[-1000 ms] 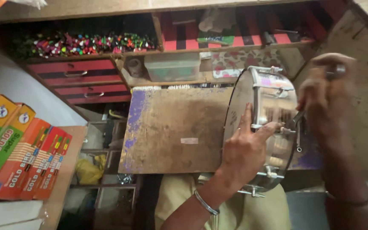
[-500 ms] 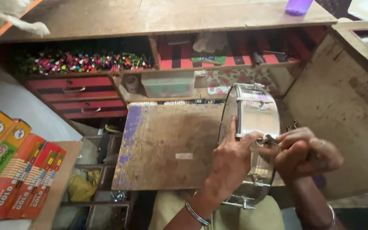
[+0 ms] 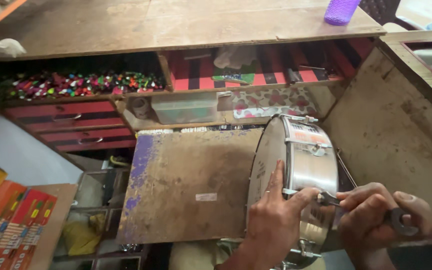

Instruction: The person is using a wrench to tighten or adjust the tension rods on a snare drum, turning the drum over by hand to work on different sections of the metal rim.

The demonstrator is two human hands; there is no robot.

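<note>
A small metal snare drum stands on its edge over my lap, its pale drumhead facing left. My left hand presses flat against the drumhead, fingers spread, thumb hooked over the chrome shell. My right hand grips a metal spanner whose head sits on a tension lug at the drum's rim. A worn wooden board with purple stains lies just left of the drum.
A wooden counter runs across the top with a purple cup. Below are shelves with coloured small items, red drawers and a clear plastic box. Orange packets lie at left. A wooden panel stands at right.
My right hand has dropped from beside the drum's upper rim to its lower rim, bringing the spanner onto a lug. My left hand stays on the drumhead.
</note>
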